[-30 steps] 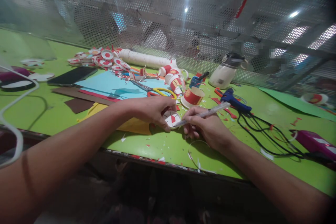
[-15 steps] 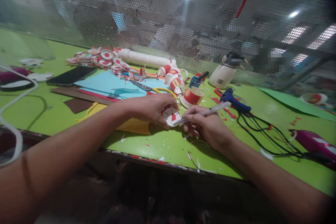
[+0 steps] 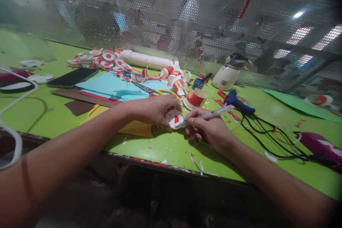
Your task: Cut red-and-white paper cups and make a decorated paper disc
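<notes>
Red-and-white paper disc [image 3: 174, 118], pinched in left hand [image 3: 154, 110] above green table [image 3: 165, 146] near its front edge; right hand [image 3: 211, 130] grips silver pen [image 3: 205, 116], tip touching disc. Scissors [image 3: 157, 92] behind.

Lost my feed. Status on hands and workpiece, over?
Left hand pinching red-and-white paper disc. Right hand gripping pen, tip on disc. Scissors, paper cup close behind.

Red, white and green across the bench

The table [image 3: 165, 148] is bright lime green; the disc [image 3: 174, 118] is white with red wedges; the pen [image 3: 205, 116] is silvery white; the scissors [image 3: 160, 93] have yellow handles; the glue gun [image 3: 236, 100] is blue; a paper sheet [image 3: 112, 87] is light blue.
</notes>
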